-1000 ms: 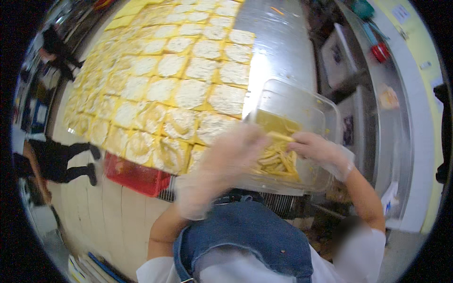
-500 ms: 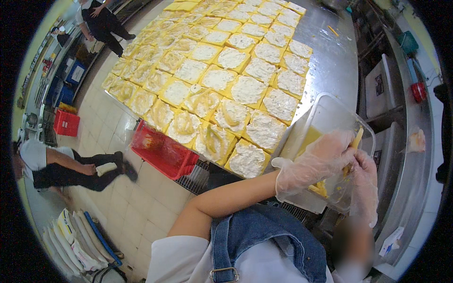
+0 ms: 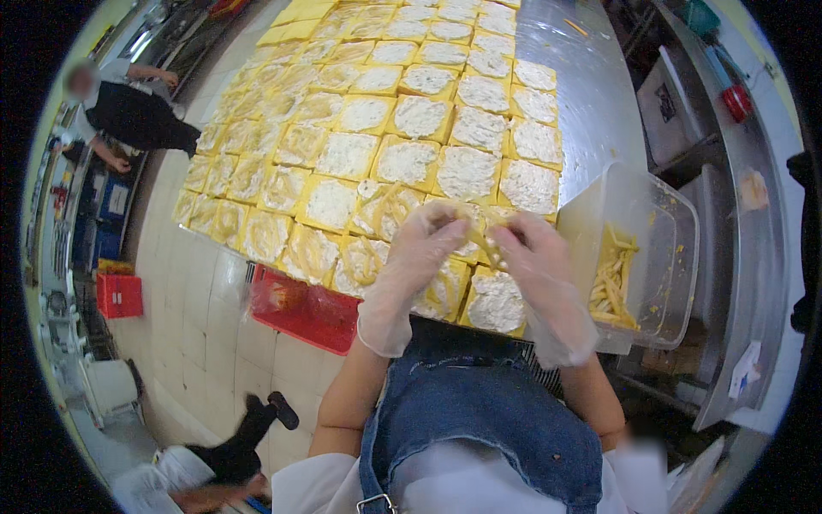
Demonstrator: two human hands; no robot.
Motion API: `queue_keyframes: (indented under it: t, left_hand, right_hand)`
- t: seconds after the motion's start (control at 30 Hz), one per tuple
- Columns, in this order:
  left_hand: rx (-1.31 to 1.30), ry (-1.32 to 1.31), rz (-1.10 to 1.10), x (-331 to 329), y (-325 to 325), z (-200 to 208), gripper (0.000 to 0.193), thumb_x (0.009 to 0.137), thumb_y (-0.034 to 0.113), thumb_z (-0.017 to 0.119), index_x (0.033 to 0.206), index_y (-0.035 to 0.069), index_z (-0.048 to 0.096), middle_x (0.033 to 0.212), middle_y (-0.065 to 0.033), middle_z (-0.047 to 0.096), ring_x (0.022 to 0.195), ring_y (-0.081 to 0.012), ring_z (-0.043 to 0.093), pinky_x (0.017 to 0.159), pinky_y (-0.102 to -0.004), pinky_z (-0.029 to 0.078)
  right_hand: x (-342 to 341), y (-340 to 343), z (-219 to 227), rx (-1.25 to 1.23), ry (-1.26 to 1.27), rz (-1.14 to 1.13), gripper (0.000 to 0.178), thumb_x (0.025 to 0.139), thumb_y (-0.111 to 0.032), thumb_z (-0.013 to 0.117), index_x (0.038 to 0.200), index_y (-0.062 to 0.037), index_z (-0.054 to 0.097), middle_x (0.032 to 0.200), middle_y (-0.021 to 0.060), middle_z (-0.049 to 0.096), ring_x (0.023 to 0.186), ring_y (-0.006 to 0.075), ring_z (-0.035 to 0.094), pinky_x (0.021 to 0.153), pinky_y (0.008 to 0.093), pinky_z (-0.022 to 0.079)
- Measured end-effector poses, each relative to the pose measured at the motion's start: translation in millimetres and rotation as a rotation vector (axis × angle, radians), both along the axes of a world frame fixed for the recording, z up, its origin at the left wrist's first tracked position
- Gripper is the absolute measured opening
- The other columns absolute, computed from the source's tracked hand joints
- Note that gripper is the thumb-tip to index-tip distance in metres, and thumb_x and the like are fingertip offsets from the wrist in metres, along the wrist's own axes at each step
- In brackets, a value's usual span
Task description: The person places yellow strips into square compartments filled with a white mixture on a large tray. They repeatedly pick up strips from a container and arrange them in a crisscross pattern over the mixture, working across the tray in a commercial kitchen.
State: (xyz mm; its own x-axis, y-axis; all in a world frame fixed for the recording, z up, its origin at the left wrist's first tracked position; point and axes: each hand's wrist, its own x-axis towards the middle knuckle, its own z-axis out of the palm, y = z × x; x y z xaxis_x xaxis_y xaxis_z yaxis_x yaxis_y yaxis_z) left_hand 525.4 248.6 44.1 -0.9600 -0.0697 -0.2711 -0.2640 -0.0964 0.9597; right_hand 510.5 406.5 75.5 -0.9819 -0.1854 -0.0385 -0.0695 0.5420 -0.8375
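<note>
My left hand (image 3: 421,248) and my right hand (image 3: 538,257), both in clear plastic gloves, are raised close together over the front rows of yellow square slices (image 3: 467,174). Pale yellow strips (image 3: 482,224) are pinched between the fingertips of both hands. Most slices are topped with a lumpy white spread, and many on the left also carry yellow strips. Just below my right hand lies a slice with only white spread (image 3: 497,301). To the right stands a clear plastic tub (image 3: 672,287) with a heap of yellow strips (image 3: 611,287) in it.
The slices cover a metal table (image 3: 591,103). Below its left front edge sits a red crate (image 3: 300,308). One person (image 3: 141,111) stands at the upper left; another (image 3: 210,471) is at the lower left. Metal shelving (image 3: 736,188) with bins runs along the right.
Both hands have left the tub and moved left over the slices, with strips in the fingers. The view has turned. The person at lower left has moved nearer the bottom edge.
</note>
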Motion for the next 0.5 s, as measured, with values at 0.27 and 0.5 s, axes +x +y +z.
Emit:
queue_keyframes:
  t: [0.27,0.5]
  left_hand:
    - [-0.597,0.046,0.035,-13.4,-22.0,-69.3,0.02,0.08,0.016,0.059,0.089,0.001,0.049,0.072,-0.0187,0.057,0.07,-0.0343,0.058,0.064,-0.0406,0.045]
    - [-0.75,0.288,-0.076,-14.8,-27.1,-81.5,0.018,0.081,0.014,0.056,0.091,0.0,0.05,0.079,-0.0204,0.055,0.08,-0.0364,0.055,0.07,-0.0435,0.043]
  right_hand:
    - [-27.4,-42.6,-88.7,0.193,0.006,-0.058,0.019,0.079,-0.015,0.061,0.087,-0.0006,0.05,0.08,0.0154,0.054,0.076,0.0291,0.054,0.066,0.038,0.043]
    - [-24.4,-49.2,-104.5,0.275,0.245,-0.071,0.015,0.079,-0.007,0.055,0.09,-0.0011,0.046,0.088,0.0178,0.05,0.088,0.0362,0.051,0.071,0.043,0.043]
